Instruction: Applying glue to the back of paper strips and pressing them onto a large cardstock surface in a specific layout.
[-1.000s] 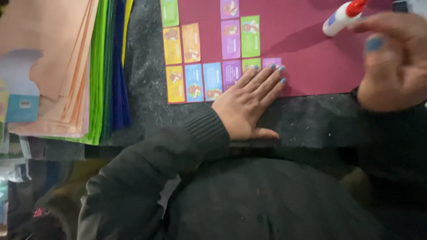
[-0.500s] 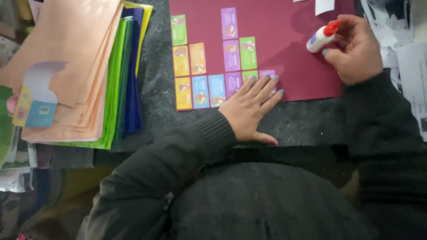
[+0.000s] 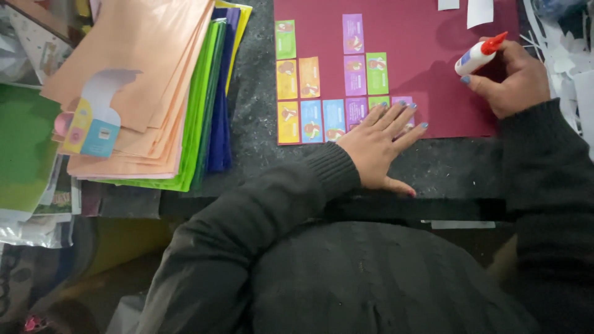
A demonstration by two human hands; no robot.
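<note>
A dark red sheet of paper (image 3: 433,68) lies on the grey table, with several small coloured picture cards (image 3: 334,80) stuck on it in rows. My left hand (image 3: 380,145) lies flat, fingers spread, pressing down the cards at the sheet's lower edge. My right hand (image 3: 516,77) holds a white glue bottle with a red cap (image 3: 477,55) above the right part of the sheet, the cap pointing up and right.
A stack of peach, green, blue and yellow paper sheets (image 3: 167,93) lies at the left. White paper scraps (image 3: 569,62) sit at the right edge, and two small white pieces (image 3: 479,11) lie on the sheet's top. The dark table edge (image 3: 421,207) runs just before my body.
My right hand has lowered with the glue bottle from close to the camera down to the red sheet. The view has shifted, so everything sits further right. My left hand stays pressed on the cards.
</note>
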